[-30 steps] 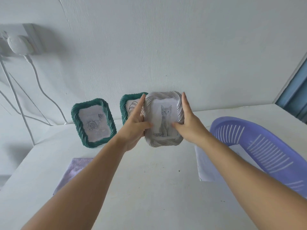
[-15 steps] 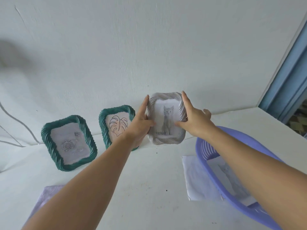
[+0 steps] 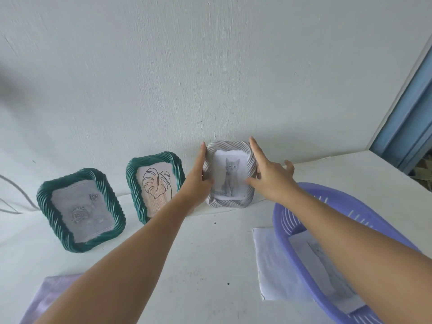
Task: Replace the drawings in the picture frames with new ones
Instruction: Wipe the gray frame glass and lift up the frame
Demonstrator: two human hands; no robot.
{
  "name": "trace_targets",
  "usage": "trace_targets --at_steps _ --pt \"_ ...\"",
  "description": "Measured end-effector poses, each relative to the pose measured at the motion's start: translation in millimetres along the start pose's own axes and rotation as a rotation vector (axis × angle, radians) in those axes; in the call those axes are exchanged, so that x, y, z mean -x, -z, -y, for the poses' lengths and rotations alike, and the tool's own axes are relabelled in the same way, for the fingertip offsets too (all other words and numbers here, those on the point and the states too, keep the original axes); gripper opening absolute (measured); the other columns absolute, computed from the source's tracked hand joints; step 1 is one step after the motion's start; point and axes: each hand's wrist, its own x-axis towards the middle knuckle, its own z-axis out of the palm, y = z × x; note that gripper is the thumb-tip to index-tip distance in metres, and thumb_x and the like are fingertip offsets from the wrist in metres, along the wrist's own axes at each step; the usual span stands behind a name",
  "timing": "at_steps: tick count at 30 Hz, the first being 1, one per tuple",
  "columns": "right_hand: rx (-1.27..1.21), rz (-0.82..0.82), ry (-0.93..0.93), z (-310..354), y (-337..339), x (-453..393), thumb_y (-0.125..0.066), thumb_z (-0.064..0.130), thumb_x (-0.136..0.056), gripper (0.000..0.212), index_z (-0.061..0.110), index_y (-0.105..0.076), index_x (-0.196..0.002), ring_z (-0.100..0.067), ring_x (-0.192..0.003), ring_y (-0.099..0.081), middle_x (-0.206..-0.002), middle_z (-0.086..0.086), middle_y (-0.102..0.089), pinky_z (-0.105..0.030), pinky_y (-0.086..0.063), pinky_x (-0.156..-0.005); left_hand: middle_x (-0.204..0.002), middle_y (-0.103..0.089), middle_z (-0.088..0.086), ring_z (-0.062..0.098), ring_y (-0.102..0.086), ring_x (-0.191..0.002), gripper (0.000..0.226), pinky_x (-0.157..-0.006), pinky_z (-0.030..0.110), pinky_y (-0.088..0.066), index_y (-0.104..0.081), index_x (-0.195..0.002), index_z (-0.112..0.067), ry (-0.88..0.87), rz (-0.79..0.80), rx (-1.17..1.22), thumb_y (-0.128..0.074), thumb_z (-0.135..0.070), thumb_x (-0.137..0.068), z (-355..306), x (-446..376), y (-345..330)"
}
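Observation:
A white twisted-rim picture frame (image 3: 228, 203) with a grey cat picture stands on the white table (image 3: 210, 253), up against the wall. My left hand (image 3: 196, 183) holds its left edge, index finger straight up the side and thumb on the front. On the right edge, my right hand (image 3: 268, 177) holds it the same way, its outer fingers spread away from the frame. To the left stand two green frames: one with a leaf drawing (image 3: 156, 183), one with a rose drawing (image 3: 80, 212).
A purple plastic basket (image 3: 284, 215) holding loose paper sheets sits at the right, partly over a white sheet (image 3: 273, 265). A lilac sheet (image 3: 53, 291) lies at the near left. A cable (image 3: 14, 195) runs along the left wall. A blue door frame (image 3: 409, 113) is at the far right.
Both hands carried the cat frame away from me and down to the table by the wall, right of the leaf frame. The view shifted right.

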Motion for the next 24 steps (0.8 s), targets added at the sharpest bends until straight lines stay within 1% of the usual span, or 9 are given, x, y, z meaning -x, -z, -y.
trace_targets --at_steps 2,6,9,14,17,20,22,24 --pt "-0.039 -0.002 0.001 -1 -1 2 -0.065 0.037 -0.092 0.105 0.052 0.019 -0.152 -0.015 -0.085 -0.063 -0.077 0.008 -0.065 -0.052 -0.017 -0.115 -0.078 -0.03 0.004 0.014 -0.035 -0.064 0.1 -0.056 0.021 -0.035 0.004 -0.151 -0.062 -0.026 0.001 -0.037 -0.05 0.003 -0.097 2 2 2" --pt "-0.111 -0.02 0.014 -3 -3 7 -0.065 0.038 -0.092 0.103 0.061 0.017 -0.148 -0.01 -0.081 -0.062 -0.08 0.004 -0.064 -0.049 -0.017 -0.115 -0.077 -0.033 0.005 0.013 -0.036 -0.062 0.1 -0.057 0.02 -0.036 0.006 -0.152 -0.06 -0.039 -0.005 -0.082 -0.052 0.001 -0.098 6 7 4" --pt "-0.066 -0.019 0.036 0 -2 6 -0.065 0.039 -0.092 0.103 0.06 0.018 -0.149 -0.012 -0.083 -0.064 -0.081 0.006 -0.065 -0.051 -0.015 -0.115 -0.075 -0.035 0.004 0.013 -0.037 -0.062 0.096 -0.056 0.017 -0.037 0.008 -0.155 -0.054 -0.036 -0.022 -0.116 -0.051 -0.002 -0.099 7 11 3" --pt "-0.024 -0.033 0.029 2 -4 7 -0.064 0.04 -0.093 0.103 0.058 0.021 -0.149 -0.014 -0.084 -0.066 -0.081 0.007 -0.065 -0.051 -0.017 -0.115 -0.074 -0.04 0.004 0.013 -0.041 -0.06 0.094 -0.056 0.018 -0.039 0.013 -0.156 -0.051 -0.017 -0.004 -0.164 -0.049 -0.006 -0.101 3 14 3" --pt "-0.019 -0.032 0.019 2 -5 8 -0.063 0.04 -0.094 0.103 0.057 0.022 -0.149 -0.015 -0.085 -0.066 -0.083 0.006 -0.066 -0.052 -0.018 -0.115 -0.079 -0.048 0.008 0.017 -0.048 -0.066 0.094 -0.062 0.027 -0.044 0.015 -0.155 -0.051 -0.006 0.005 -0.186 -0.048 -0.007 -0.102 0 15 3" --pt "-0.035 -0.024 0.009 3 -5 8 -0.063 0.039 -0.094 0.103 0.058 0.023 -0.148 -0.016 -0.086 -0.066 -0.083 0.005 -0.066 -0.052 -0.018 -0.115 -0.083 -0.056 0.009 0.016 -0.052 -0.065 0.092 -0.061 0.026 -0.045 0.02 -0.156 -0.045 0.0 0.004 -0.26 -0.047 -0.009 -0.103 -4 17 2" --pt "-0.037 -0.013 0.01 3 -3 9 -0.063 0.039 -0.094 0.103 0.058 0.023 -0.148 -0.016 -0.087 -0.065 -0.081 0.005 -0.065 -0.054 -0.019 -0.115 -0.093 -0.061 0.01 0.02 -0.059 -0.07 0.091 -0.065 0.031 -0.049 0.025 -0.154 -0.044 -0.005 -0.022 -0.355 -0.044 -0.014 -0.103 -8 20 0" --pt "-0.017 -0.01 0.02 3 -2 9 -0.062 0.04 -0.094 0.103 0.055 0.023 -0.15 -0.017 -0.09 -0.063 -0.079 0.006 -0.062 -0.056 -0.02 -0.115 -0.105 -0.06 0.009 0.023 -0.061 -0.079 0.091 -0.07 0.037 -0.052 0.027 -0.153 -0.044 -0.004 -0.069 -0.46 -0.044 -0.017 -0.103 -12 23 -2"
